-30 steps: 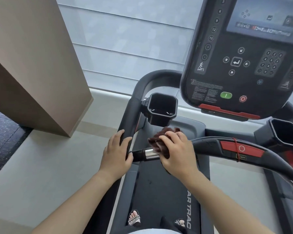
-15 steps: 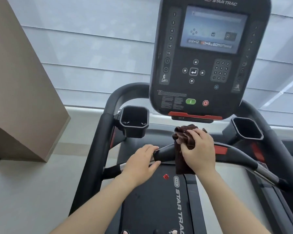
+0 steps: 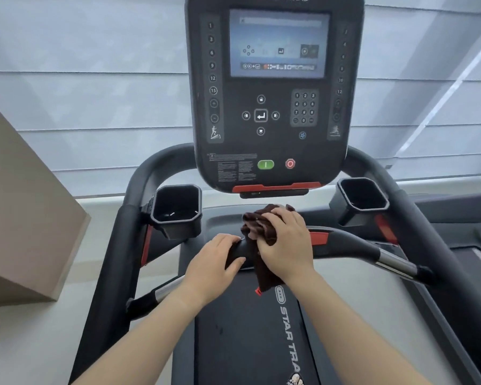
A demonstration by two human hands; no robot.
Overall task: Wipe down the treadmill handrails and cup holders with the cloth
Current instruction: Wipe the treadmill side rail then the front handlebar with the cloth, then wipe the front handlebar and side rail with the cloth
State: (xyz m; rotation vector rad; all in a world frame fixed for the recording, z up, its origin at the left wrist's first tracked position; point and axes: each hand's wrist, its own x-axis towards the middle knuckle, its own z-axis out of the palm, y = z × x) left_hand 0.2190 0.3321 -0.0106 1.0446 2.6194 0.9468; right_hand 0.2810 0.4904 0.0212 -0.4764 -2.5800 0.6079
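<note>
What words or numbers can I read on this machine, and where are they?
"STAR TRAC": top of the console
"STAR TRA", cut by the frame edge: treadmill deck
"1 3 6 9 12 15": left button column
"1" to "9" and "0": keypad
"10", "12": right button column; numbers above blurred
Screen text and fine print: too small to read

pale grey-blue blinds [image 3: 95, 93] in wide horizontal bands fill the wall behind; a bright diagonal streak of light [image 3: 450, 90] crosses them at upper right; a low white sill [image 3: 103, 201] runs beneath; a tan angular column [image 3: 20, 218] stands at left on a pale matte floor [image 3: 81, 315]
</note>
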